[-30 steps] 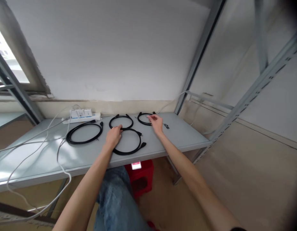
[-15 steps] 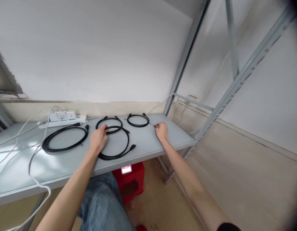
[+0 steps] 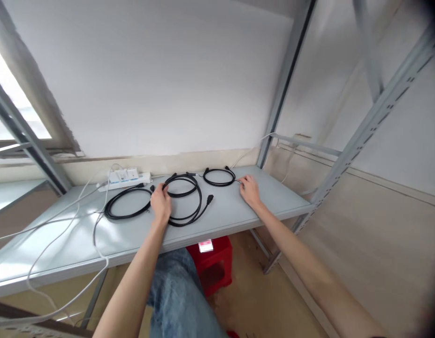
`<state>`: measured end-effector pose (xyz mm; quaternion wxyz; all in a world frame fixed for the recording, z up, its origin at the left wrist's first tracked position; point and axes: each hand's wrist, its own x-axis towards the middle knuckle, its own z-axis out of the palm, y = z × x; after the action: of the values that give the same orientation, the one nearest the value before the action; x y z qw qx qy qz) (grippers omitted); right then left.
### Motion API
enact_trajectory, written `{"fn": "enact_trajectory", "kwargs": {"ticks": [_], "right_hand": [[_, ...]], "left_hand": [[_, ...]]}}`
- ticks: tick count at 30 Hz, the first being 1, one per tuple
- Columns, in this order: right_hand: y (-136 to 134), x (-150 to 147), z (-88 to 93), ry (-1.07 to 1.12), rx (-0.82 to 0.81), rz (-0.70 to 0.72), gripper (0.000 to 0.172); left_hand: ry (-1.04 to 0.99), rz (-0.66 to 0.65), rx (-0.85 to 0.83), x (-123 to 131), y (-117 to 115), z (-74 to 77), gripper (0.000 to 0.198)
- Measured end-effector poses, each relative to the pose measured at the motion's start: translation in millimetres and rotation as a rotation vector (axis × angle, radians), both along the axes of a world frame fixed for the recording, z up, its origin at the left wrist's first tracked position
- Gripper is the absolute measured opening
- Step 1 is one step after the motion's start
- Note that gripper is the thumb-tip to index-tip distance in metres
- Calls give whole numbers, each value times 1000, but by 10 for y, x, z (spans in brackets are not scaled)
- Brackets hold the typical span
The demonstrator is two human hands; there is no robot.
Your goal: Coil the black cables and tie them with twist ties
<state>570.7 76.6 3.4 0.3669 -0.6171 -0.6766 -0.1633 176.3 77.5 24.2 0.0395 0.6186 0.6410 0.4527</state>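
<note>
My left hand (image 3: pixel 161 202) is closed around the left side of a coiled black cable (image 3: pixel 200 199) at the front middle of the shelf. This coil overlaps a second black coil (image 3: pixel 184 194) behind it, and its plug (image 3: pixel 209 199) points right. My right hand (image 3: pixel 249 190) has its fingers pinched together just right of a smaller black coil (image 3: pixel 219 185). Something thin and small shows at those fingertips, too small to name. Left of my left hand lies another black coil (image 3: pixel 127 217).
A white power strip (image 3: pixel 141 179) with several adapters stands against the wall. White cords (image 3: pixel 104 253) trail over the shelf's (image 3: pixel 217 220) front edge at left. Metal posts (image 3: pixel 284 89) rise at both ends. A red stool (image 3: pixel 217 263) is below.
The view has swung left. The upper part of the front coil has shifted back over the coil behind it, with my left hand still on it. My right hand stays beside the small coil.
</note>
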Motion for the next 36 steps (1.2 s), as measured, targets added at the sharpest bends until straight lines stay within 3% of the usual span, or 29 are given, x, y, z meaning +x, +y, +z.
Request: {"fn": "enact_trajectory", "kwargs": {"ticks": [6, 11, 13, 18, 22, 24, 26, 27, 31, 33, 36], "right_hand": [[-266, -291, 100, 85, 57, 153, 38], [-678, -871, 76, 14, -168, 550, 24], [-774, -1104, 61, -1, -248, 710, 27], [-809, -1489, 49, -30, -388, 808, 77], [-830, -1700, 25, 192, -462, 909, 116], [-832, -1801, 29, 438, -459, 963, 100], [-789, -1884, 54, 750, -440, 976, 59], [-745, -1910, 73, 922, -422, 966, 46], [-455, -1865, 153, 1528, -390, 840, 41], [-319, -1742, 178, 1646, -456, 713, 34], [-225, -1489, 169, 1554, -571, 543, 20]], "left_hand": [[-7, 32, -2, 55, -10, -23, 35], [2, -65, 3, 109, 23, -121, 34], [-25, -92, -1, 112, 31, -142, 34], [-167, -70, -33, 99, 22, -116, 34], [-206, -69, -75, 76, 64, -129, 33], [-207, -50, -66, 59, 111, -156, 31], [-221, -49, -60, 53, 152, -174, 27], [-243, -74, -66, 58, 164, -175, 25], [-397, -330, -123, 125, 131, -132, 23], [-434, -453, -149, 167, 91, -110, 23], [-453, -556, -248, 222, 57, -118, 28]]}}
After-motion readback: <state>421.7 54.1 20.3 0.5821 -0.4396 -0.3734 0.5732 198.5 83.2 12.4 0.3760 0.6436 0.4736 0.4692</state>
